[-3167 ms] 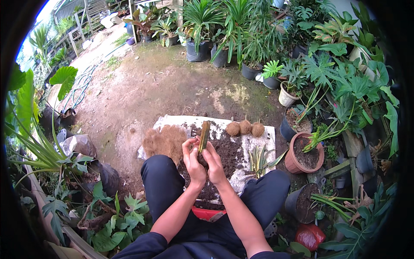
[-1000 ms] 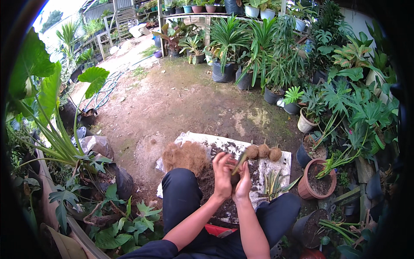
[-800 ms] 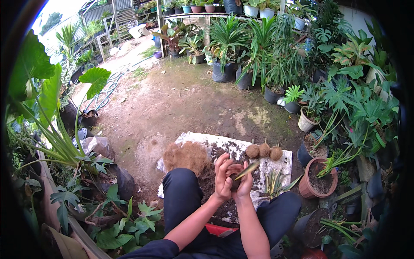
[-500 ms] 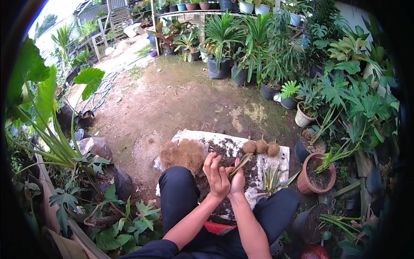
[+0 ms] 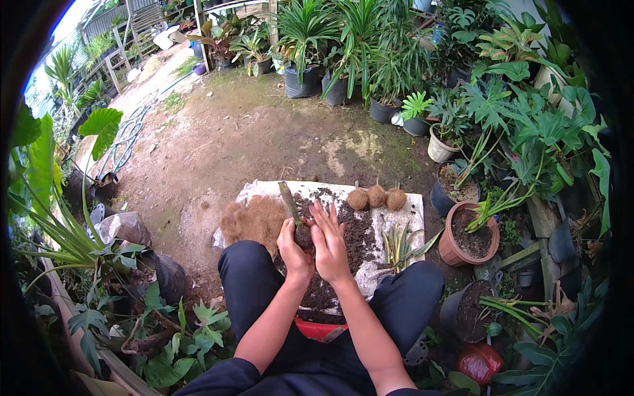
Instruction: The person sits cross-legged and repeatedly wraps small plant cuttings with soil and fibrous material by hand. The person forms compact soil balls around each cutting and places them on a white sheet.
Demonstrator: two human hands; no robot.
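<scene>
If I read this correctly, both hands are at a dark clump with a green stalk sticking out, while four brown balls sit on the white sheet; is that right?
Not quite: the head view shows three brown balls, not four, on the white sheet. The left hand and right hand are indeed at the dark clump with the green stalk sticking out.

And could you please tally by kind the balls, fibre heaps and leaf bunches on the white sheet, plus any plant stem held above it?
Brown balls: 3
Brown fibre heap: 1
Leaf bunch: 1
Held plant stem: 1
Total: 6
</scene>
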